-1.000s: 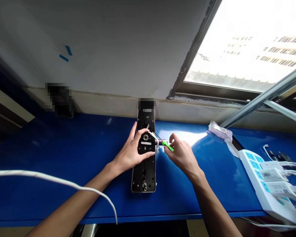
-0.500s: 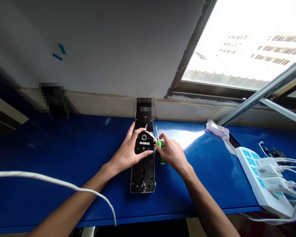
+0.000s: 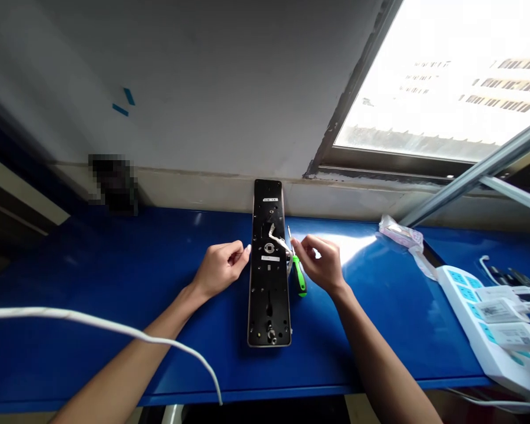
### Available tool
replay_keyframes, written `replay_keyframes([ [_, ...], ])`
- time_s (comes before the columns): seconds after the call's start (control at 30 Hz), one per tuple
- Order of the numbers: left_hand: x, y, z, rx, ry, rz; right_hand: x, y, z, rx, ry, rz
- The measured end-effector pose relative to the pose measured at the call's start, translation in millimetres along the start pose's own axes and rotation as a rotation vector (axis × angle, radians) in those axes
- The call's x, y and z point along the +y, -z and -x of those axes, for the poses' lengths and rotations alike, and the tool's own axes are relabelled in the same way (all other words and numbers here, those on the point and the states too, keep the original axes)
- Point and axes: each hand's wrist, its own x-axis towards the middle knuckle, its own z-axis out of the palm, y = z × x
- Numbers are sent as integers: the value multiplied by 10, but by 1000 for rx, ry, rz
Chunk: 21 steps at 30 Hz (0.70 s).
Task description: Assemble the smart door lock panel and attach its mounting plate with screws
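Note:
A long black panel (image 3: 268, 300) lies upright in the view on the blue table, its far end near the wall. A white cable (image 3: 279, 240) runs from its middle over the right edge. My left hand (image 3: 223, 266) is curled closed beside the panel's left edge, with nothing visible in it. To the right, a green-handled screwdriver (image 3: 298, 275) rests along the panel. My right hand (image 3: 320, 260) is closed just right of the screwdriver, thumb and fingers bent together; whether it holds anything small is hidden.
A white power strip (image 3: 477, 330) with several plugged adapters sits at the right. Behind it lies a clear plastic packet (image 3: 400, 232). A white cord (image 3: 92, 321) crosses the left foreground. Metal bars (image 3: 450, 191) stand by the window.
My left hand has moved off the panel to its left side and curled up. My right hand has drawn away from the cable and screwdriver. The view has shifted slightly.

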Motion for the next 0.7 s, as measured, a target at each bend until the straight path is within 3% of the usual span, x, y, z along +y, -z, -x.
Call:
replay_keyframes([
  [0.3,-34,-7,15,-124,58,-46,267,-12,115,-26,-28,38],
  [0.57,58,-21,8,-31,51,35,221,-45,160,-92,64,70],
  [0.7,113,-40,29,-55,30,98,319,-97,197,-125,68,64],
])
